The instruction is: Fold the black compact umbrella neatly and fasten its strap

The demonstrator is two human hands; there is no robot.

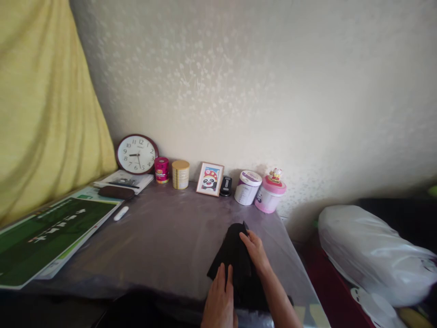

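Observation:
A black, soft, cloth-like item (234, 243) lies at the front right of the table; its exact kind does not show. My left hand (220, 291) rests on its near left part, fingers stretched out and nearly flat. At the far right edge of the item is my right hand (254, 248), with the thumb over the dark material and the fingers curled at its edge. A small pointed corner stands up just beyond the right fingertips. The near part of the item is partly hidden by my hands and forearms.
Along the wall stand a clock (137, 155), a pink can (161, 171), a yellow-lidded tin (180, 175), a panda picture frame (210, 179) and two tubs (248, 189). Green booklets (61, 232) and a white marker-like object (121, 213) lie left. A white plastic bag (368, 246) sits right.

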